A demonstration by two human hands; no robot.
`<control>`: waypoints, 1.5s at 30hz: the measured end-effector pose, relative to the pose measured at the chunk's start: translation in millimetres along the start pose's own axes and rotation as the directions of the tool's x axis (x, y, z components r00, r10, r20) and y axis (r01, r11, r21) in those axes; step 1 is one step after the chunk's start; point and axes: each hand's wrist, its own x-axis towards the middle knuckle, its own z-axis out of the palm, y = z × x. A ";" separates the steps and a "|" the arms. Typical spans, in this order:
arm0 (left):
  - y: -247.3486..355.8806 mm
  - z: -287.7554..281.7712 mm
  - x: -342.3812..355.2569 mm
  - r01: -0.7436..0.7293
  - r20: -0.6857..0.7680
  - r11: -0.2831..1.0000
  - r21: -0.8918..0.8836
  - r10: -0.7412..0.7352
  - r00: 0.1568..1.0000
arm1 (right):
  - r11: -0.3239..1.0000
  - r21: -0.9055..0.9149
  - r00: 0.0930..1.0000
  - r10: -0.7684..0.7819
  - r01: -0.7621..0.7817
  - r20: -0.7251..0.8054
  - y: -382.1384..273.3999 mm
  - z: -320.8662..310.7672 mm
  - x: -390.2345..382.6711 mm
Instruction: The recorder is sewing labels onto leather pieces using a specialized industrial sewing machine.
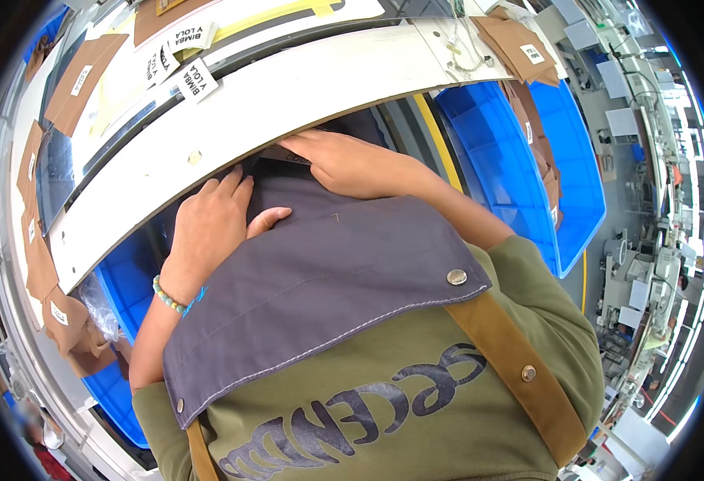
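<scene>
My left hand (pixel 212 223), with a beaded bracelet (pixel 167 297) at the wrist, lies over the dark grey apron (pixel 312 264). Its fingers are stretched toward the table edge, and the thumb stands apart. My right hand (pixel 353 163) reaches in from the right, its fingertips close under the white table edge (pixel 195 157). Between the hands shows part of a dark flat thing (pixel 288 154) with pale marks. The fingers of the right hand close toward it, but the edge and shadow hide most of it, and I cannot tell its kind.
Brown pieces (pixel 84 84) with white labels lie on the table, near loose white labels (pixel 198 80). To the right, a blue bin (pixel 500 152) holds more brown pieces. Another blue bin (pixel 123 276) stands left, beside clear plastic (pixel 99 305). A metal chain (pixel 457 52) lies at the table's far right.
</scene>
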 end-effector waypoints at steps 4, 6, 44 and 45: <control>-18.1 -18.3 4.0 -0.097 0.017 0.969 -0.225 0.104 0.994 | 0.958 -0.080 0.962 -0.273 0.274 0.022 14.7 -24.3 -9.5; -28.4 -43.2 6.2 -0.134 -0.058 0.906 -0.402 0.121 0.991 | 0.965 0.034 0.959 -0.263 0.261 0.108 5.8 -68.9 -5.5; -210.2 -39.7 163.3 -0.150 -0.182 0.936 -0.320 0.094 0.979 | 0.428 -0.508 0.553 -0.825 0.748 0.120 23.6 -92.2 206.4; -210.2 -39.1 162.8 -0.150 -0.186 0.938 -0.313 0.094 0.978 | 0.421 -0.511 0.548 -0.828 0.749 0.120 19.3 -93.8 206.5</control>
